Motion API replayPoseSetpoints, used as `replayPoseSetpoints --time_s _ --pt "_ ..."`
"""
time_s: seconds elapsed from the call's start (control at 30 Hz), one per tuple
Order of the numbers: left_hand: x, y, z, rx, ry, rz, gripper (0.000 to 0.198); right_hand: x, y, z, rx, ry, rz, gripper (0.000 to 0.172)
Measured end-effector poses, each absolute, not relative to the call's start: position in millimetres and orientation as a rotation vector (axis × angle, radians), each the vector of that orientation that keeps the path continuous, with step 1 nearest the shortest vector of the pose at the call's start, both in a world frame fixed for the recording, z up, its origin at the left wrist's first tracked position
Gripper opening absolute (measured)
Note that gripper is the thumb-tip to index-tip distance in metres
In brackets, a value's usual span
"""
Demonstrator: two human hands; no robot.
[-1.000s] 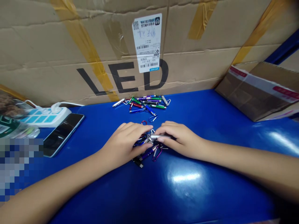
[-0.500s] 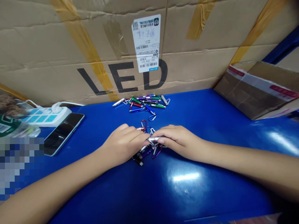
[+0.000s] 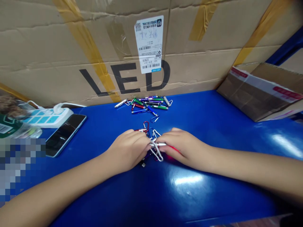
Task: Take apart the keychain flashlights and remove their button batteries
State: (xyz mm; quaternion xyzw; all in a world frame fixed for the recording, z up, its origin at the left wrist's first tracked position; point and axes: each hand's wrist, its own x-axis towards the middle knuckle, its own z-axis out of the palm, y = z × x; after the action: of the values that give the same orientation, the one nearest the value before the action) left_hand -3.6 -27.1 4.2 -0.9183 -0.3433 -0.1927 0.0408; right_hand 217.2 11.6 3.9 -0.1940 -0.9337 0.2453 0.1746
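Both my hands rest on a blue table [image 3: 189,195] over a small heap of keychain flashlights [image 3: 148,134]. My right hand [image 3: 182,146] is closed round a silver keychain flashlight [image 3: 159,144], whose silver carabiner clip [image 3: 157,154] hangs out to the left. A red glow shows under this hand. My left hand [image 3: 129,149] is curled, its fingertips pinched at the clip end of the same flashlight. More flashlights of the heap lie hidden under my left hand; a black one [image 3: 142,164] pokes out below it.
A second pile of coloured keychain flashlights [image 3: 148,104] lies farther back against a big cardboard box marked LED [image 3: 118,47]. A phone [image 3: 65,134] and a power strip [image 3: 47,116] lie at the left. A smaller carton [image 3: 260,91] stands at the right.
Both hands have drawn slightly toward me. My left fingers have curled from flat into a pinch. The silver flashlight's clip now hangs free, and a red glow has appeared under my right hand.
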Motion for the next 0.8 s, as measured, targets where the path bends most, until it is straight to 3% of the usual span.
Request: replayPoseSetpoints --time_s 0.27,0.4,0.5,0.7,0.8 --pt "2.0 -33.7 9.9 -3.073 -1.382 -0.813 0.034 215.5 13.9 -2.0 -0.482 -2.641 0.273 0.033" --pt "2.9 -33.7 10.9 -3.097 -1.423 -0.853 0.036 216.8 16.7 -2.1 -0.470 -2.646 0.253 0.036" --pt "0.5 -31.7 7.6 -3.018 -1.310 -0.802 0.035 218.3 17.5 2.6 -0.452 -2.634 0.535 0.034" --pt "-9.5 -22.2 1.8 -2.735 -1.063 -0.634 0.036 222.0 21.5 9.6 -0.606 -2.307 1.444 0.043" --pt "-11.6 -18.6 1.7 -2.686 -1.016 -0.602 0.037 222.9 25.3 9.5 -0.665 -2.169 1.660 0.041"
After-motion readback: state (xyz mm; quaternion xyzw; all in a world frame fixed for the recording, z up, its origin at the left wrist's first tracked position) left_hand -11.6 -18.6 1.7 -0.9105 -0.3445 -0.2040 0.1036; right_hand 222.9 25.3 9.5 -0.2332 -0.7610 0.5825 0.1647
